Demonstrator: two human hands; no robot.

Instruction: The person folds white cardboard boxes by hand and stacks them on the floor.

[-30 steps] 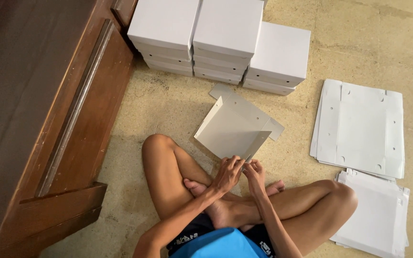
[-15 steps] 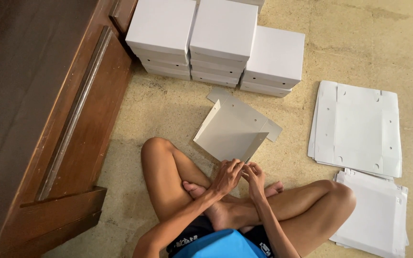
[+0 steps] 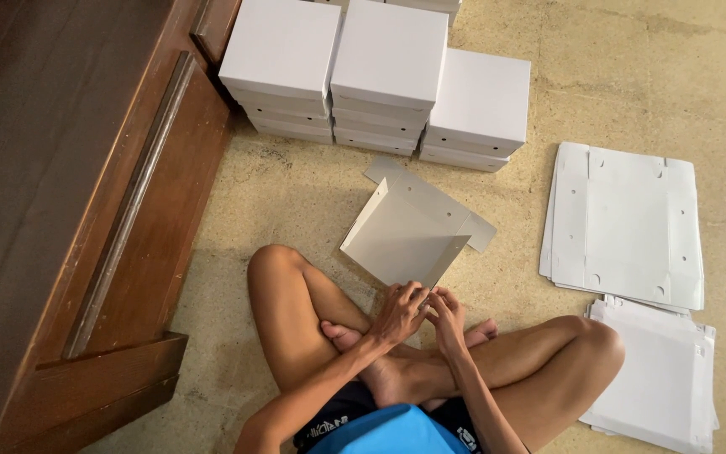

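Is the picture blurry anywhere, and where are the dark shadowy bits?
Head view: mostly sharp, soft even light, no glare on the white boxes. Shadows sit under the half-folded card and beside the wooden furniture on the left. Left hand and right hand look clear, holding the card's near edge. Edges bend slightly near the corners.

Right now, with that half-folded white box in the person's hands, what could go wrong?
Both hands, left hand and right hand, pinch only the near corner of the half-folded box, so the far flaps might sag or crease. The stacks of finished boxes stand close ahead; a swinging flap could nudge them.
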